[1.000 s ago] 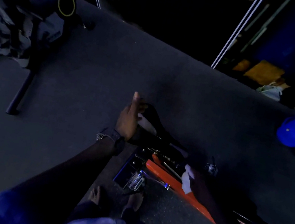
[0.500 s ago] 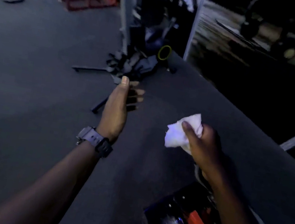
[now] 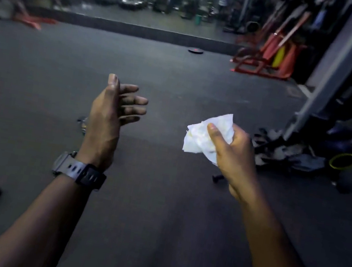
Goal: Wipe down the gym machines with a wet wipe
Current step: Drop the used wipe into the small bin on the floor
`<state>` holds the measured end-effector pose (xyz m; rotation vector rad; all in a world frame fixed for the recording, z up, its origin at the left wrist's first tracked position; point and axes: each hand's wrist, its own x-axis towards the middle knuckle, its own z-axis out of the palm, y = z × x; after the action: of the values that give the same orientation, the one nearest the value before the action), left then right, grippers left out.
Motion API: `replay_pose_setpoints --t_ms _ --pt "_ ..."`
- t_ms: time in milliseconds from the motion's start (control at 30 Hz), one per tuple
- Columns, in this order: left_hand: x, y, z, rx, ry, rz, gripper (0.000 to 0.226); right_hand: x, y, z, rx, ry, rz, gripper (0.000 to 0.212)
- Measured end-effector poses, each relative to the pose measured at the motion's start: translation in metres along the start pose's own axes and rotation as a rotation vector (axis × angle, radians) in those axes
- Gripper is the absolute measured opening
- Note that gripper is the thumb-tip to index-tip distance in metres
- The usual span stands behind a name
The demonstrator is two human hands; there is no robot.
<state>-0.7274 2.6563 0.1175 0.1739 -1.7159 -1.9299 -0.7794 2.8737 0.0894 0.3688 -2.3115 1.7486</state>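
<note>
One wet wipe (image 3: 208, 134) – a crumpled white wad with no clear long axis, its loose edges hanging down and to the left – sits in the right hand (image 3: 234, 152), thumb and curled fingers gripping it above the dark floor (image 3: 157, 211). The left hand (image 3: 112, 115) holds nothing – fingers nearly straight, loosely together, pointing right, thumb up. One dark watch (image 3: 81, 170) wraps the left wrist. An orange frame (image 3: 268, 62) stands far right

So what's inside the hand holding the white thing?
A crumpled white wet wipe, gripped by the right hand. Most of it sticks out past the thumb; the part inside the curled fingers is hidden.
</note>
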Motion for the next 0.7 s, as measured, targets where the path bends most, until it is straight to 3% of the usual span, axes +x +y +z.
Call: replay_pose_setpoints --t_ms 133,467,700 --pt "0.031 -0.001 -0.044 0.011 0.155 0.022 0.060 0.045 0.009 0.048 0.111 -0.083 0.022 0.028" --pt "0.104 -0.011 -0.098 0.060 0.472 0.048 0.062 0.152 0.010 0.159 0.305 -0.497 0.110 0.029" --pt "0.179 -0.038 -0.162 0.059 0.608 0.058 0.061 0.226 0.028 0.262 0.248 -0.682 0.083 0.030"
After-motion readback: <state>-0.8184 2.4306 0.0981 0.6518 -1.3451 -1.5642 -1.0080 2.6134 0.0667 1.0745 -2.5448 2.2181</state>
